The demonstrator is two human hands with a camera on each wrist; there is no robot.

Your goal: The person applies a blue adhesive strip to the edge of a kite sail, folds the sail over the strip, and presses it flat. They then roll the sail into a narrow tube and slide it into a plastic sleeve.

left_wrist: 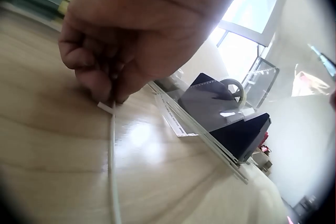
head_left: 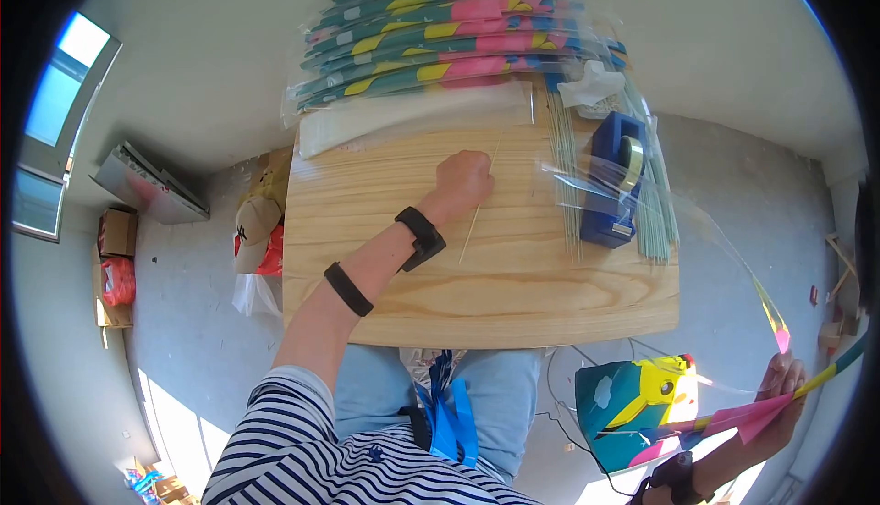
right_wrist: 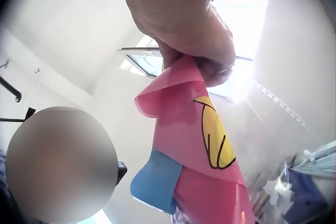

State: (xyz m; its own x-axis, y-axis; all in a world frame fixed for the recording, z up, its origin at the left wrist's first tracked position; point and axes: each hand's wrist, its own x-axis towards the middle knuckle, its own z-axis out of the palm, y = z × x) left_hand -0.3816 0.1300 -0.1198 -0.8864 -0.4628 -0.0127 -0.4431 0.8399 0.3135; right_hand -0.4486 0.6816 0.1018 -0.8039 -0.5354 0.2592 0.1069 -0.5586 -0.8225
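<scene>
My left hand (head_left: 465, 181) is over the middle of the wooden table (head_left: 440, 290), its thumb and fingers pinching a thin pale stick (left_wrist: 112, 166). A small white tab (left_wrist: 105, 108) shows beside the fingertips in the left wrist view. Off the table's right side, my right hand (head_left: 777, 402) grips a folded plastic sheet (right_wrist: 181, 129) in pink, blue, yellow and green. In the right wrist view, the sheet hangs in loose folds below the fingers. A clear plastic sleeve (head_left: 701, 216) stretches from near the tape dispenser (head_left: 605, 216) toward the right hand.
Several folded colourful sheets in clear sleeves (head_left: 440, 38) lie along the table's back, behind a stack of clear sleeves (head_left: 412, 118). Bundled thin sticks (head_left: 653, 221) flank the dispenser, with crumpled white paper (head_left: 591, 85) behind it. A teal and yellow sheet (head_left: 610, 404) is low on the right.
</scene>
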